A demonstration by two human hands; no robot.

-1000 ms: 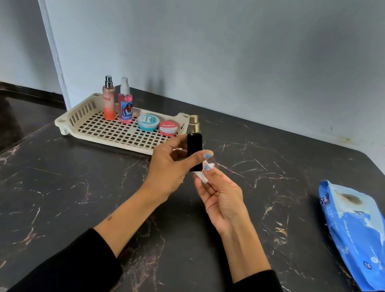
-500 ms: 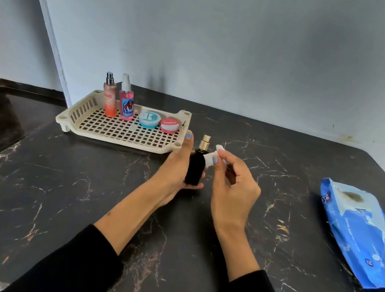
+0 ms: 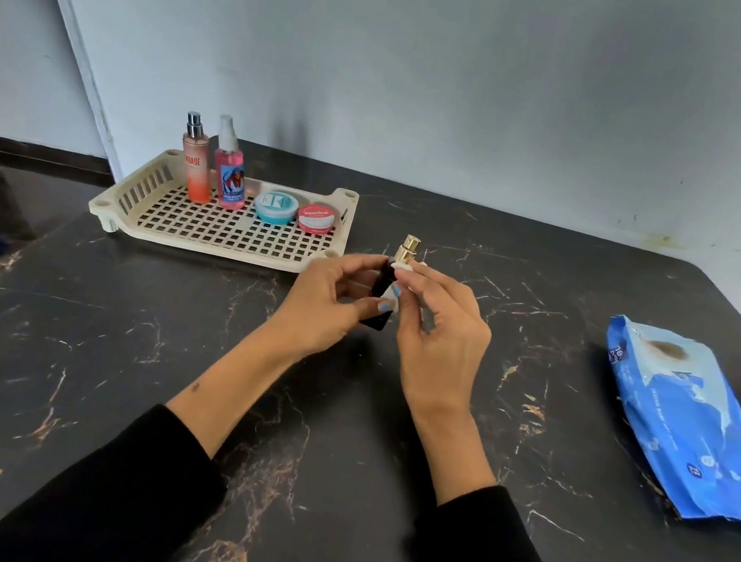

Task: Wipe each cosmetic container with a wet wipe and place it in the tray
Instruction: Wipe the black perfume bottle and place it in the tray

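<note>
The left hand (image 3: 325, 302) gripped a small black perfume bottle (image 3: 385, 289) with a gold sprayer top, holding it upright above the middle of the black marble desk (image 3: 100, 358), thumb across its front and fingers behind; the right hand (image 3: 440, 336) pinched a folded white wet wipe (image 3: 395, 292) against the bottle's right side, just under the gold neck; both forearms came out of black sleeves (image 3: 117, 493). Near the desk's far left corner sat a cream slotted tray (image 3: 219, 236); along its far wall stood an orange spray bottle (image 3: 193, 163) touching or just beside a pink spray bottle (image 3: 229, 169), then a teal round tin (image 3: 276, 207) and a red Vaseline tin (image 3: 316, 218) lying flat side by side; the tray's near part was bare grid. By the desk's right edge lay a blue pack of wet wipes (image 3: 697, 424), well apart from the hands.
</note>
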